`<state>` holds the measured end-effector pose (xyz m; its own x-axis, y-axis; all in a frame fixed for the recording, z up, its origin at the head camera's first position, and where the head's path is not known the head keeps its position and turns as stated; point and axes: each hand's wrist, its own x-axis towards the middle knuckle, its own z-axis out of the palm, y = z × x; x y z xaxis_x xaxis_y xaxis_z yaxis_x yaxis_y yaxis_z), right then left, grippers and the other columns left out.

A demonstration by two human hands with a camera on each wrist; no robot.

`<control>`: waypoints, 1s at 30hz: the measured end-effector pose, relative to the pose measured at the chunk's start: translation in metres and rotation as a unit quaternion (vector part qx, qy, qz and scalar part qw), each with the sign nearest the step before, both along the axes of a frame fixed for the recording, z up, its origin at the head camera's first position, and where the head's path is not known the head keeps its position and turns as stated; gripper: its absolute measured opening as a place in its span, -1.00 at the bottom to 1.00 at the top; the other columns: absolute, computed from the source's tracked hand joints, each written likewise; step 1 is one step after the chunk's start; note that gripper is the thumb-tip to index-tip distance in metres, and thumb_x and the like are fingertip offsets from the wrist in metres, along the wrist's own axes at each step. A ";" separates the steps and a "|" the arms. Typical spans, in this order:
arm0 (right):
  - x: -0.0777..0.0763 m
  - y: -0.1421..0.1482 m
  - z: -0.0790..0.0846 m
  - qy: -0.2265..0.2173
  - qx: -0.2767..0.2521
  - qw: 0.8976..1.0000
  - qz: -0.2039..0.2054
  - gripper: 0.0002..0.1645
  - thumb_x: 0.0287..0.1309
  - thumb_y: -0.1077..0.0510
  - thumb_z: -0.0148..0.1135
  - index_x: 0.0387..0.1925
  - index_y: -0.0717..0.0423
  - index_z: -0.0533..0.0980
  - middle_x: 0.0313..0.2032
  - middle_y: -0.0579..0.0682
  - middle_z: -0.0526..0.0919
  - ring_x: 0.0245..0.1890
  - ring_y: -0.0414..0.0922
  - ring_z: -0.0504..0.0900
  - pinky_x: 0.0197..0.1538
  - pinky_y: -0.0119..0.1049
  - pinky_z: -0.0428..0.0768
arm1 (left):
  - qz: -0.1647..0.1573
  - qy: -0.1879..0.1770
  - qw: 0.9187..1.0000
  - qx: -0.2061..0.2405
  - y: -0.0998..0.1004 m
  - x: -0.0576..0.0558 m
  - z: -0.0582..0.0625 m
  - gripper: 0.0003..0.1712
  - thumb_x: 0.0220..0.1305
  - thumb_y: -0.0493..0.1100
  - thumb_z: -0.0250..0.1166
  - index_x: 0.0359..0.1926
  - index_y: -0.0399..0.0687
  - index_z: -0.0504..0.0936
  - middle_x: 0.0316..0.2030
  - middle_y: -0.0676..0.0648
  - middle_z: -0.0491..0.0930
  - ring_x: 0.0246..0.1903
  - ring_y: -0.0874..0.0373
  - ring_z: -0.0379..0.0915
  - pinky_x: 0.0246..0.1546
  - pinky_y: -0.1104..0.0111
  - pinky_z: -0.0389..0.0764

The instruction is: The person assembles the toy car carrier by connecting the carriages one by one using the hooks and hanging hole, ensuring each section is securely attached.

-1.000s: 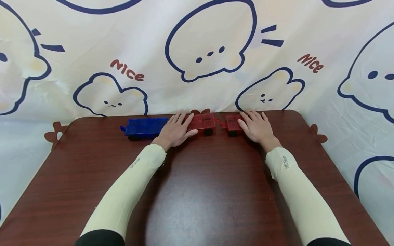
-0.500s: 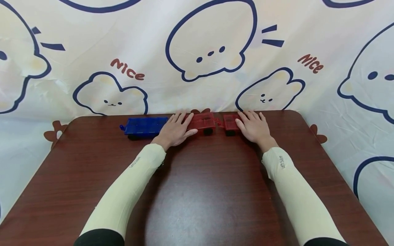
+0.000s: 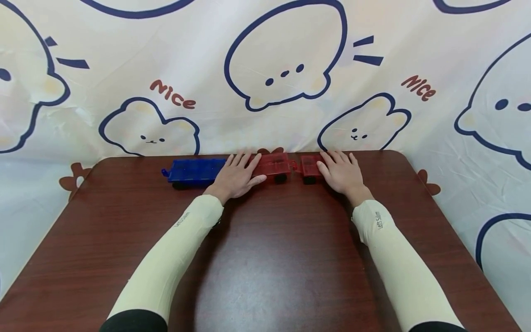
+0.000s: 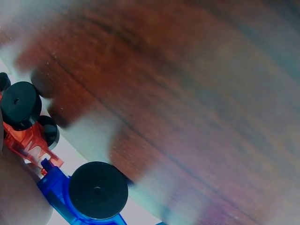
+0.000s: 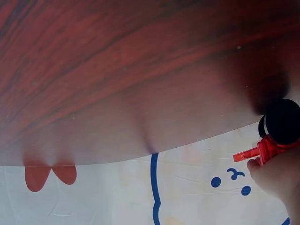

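Three see-through toy train cars with black wheels stand in a row at the table's far edge. Over the joint between the blue train car [image 3: 192, 171] and the middle red train car [image 3: 274, 165] lies my left hand [image 3: 236, 179], fingers straight and spread. The left wrist view shows the blue car's hitch [image 4: 46, 165] meeting the red car's end. My right hand [image 3: 342, 173] rests on the right-hand red train car [image 3: 310, 167], fingers extended, covering its right part. Between the two red cars their red couplings [image 3: 294, 166] meet. In the right wrist view a red hitch [image 5: 248, 153] sticks out near the thumb.
A dark brown wooden table [image 3: 286, 258] with rounded far corners spreads before me. Close behind its far edge hangs a white curtain [image 3: 257, 129] with cartoon outlines, which also runs along both sides.
My right hand has slid left with the right-hand red car, narrowing the gap to the middle red car until their couplings meet. My left hand and the blue car have stayed put.
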<state>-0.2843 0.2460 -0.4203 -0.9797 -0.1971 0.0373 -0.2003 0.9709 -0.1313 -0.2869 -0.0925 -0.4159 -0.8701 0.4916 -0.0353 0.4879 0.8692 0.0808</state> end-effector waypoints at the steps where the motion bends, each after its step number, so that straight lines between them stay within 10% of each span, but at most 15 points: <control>1: 0.000 0.000 0.000 0.001 0.001 1.000 -0.001 -0.15 0.53 -0.38 -0.48 0.60 -0.01 0.08 0.53 0.18 0.12 0.54 0.17 -0.03 0.50 0.25 -0.20 | 0.001 0.000 1.000 -0.001 0.000 0.000 0.000 -0.07 0.50 0.45 -0.23 0.64 0.06 -0.13 0.60 -0.17 -0.11 0.57 -0.17 -0.30 0.52 -0.05 -0.27; 30: -0.007 -0.002 0.003 -0.010 -0.010 1.000 0.020 -0.17 0.55 -0.35 -0.41 0.58 0.04 0.11 0.52 0.20 0.13 0.54 0.17 -0.02 0.49 0.27 -0.20 | 0.005 0.007 1.000 -0.029 0.000 0.001 0.004 -0.04 0.45 0.51 -0.26 0.64 0.13 -0.09 0.59 -0.14 -0.07 0.57 -0.14 -0.24 0.47 -0.22 -0.24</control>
